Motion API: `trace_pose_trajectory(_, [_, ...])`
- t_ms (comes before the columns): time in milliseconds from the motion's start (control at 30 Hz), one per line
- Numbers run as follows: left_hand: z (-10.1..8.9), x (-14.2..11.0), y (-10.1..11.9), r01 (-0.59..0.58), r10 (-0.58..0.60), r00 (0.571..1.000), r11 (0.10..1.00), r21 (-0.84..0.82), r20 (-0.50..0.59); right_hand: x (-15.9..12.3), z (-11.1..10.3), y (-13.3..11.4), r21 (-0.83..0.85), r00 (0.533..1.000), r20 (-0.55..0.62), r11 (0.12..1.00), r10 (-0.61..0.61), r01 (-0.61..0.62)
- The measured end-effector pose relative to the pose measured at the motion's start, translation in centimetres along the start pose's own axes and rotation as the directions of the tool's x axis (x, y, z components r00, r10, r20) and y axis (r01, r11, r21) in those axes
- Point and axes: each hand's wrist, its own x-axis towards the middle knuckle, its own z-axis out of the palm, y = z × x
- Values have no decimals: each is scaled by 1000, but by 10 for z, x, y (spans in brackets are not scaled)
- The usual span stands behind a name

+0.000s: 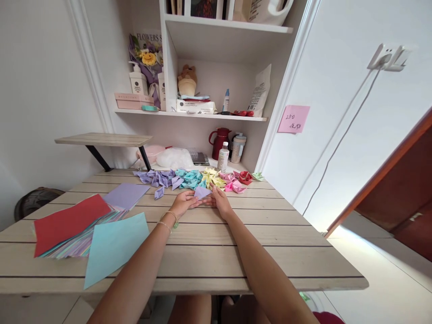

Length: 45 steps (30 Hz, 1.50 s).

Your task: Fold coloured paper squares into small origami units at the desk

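Observation:
Between both hands is a small piece of folded purple paper [202,192], held just above the table. My left hand [184,202] grips its left side, with the fingers reaching underneath. On the right edge, my right hand [220,201] has its thumb and fingers closed on the same paper. Just beyond the hands lies a row of folded paper pieces: purple ones [158,179], turquoise ones [191,178], yellow ones [212,176], pink ones [234,184], a red one [245,177] and a green one [258,176].
On the left of the slatted table [276,252] lies a fanned stack of coloured paper [72,222], with a turquoise sheet [116,245] and a purple sheet [126,195] beside it. A bottle [223,157] stands behind the folded pieces. A small raised shelf [104,139] is at the back left.

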Motion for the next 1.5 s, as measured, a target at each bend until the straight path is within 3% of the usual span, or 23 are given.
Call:
trace_pose_trajectory(200, [1,-2,6,-2,-1,999,998,-66,-48,-5,4,-9,-100,989,66,985,-134,141])
trace_pose_trajectory(400, [4,0,5,2,-4,999,999,-40,-37,-6,9,-5,-77,972,75,970,-224,230])
trace_pose_trajectory(767, [5,2,1,67,-70,996,997,42,60,-7,9,-6,-121,977,22,970,-211,212])
trace_pose_trajectory(1267, [6,1,1,54,-57,997,997,61,51,-8,10,-7,-95,976,60,972,-211,216])
trace_pose_trajectory(1500, [6,0,0,39,-49,995,993,114,85,-3,6,2,-254,970,13,938,-242,238])
